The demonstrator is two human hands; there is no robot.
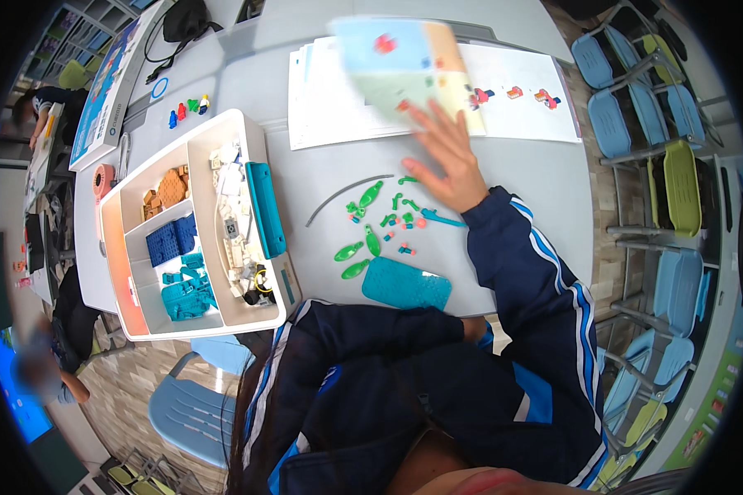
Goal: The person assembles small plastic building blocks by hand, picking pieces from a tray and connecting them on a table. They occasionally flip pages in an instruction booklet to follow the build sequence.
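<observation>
A white sorting tray sits left of centre on the grey table, divided into compartments. Its upper-left compartment holds tan and orange bricks, the one below it two dark blue plates, and the bottom-left one a heap of teal pieces. The long right-hand compartment is filled with white and grey parts, and a teal strip lies along its right wall.

Above centre, the right hand is spread open with fingers extended, pressed against a blurred instruction sheet that it lifts off a stack of white papers; whether the thumb pinches the sheet cannot be told. The left hand is mostly hidden at the table's edge behind the dark sleeve, so its state cannot be told.

Just below the right hand lie scattered green pieces, roughly a dozen, with one large teal plate beneath them. At upper left, four small coloured bricks sit in a row
</observation>
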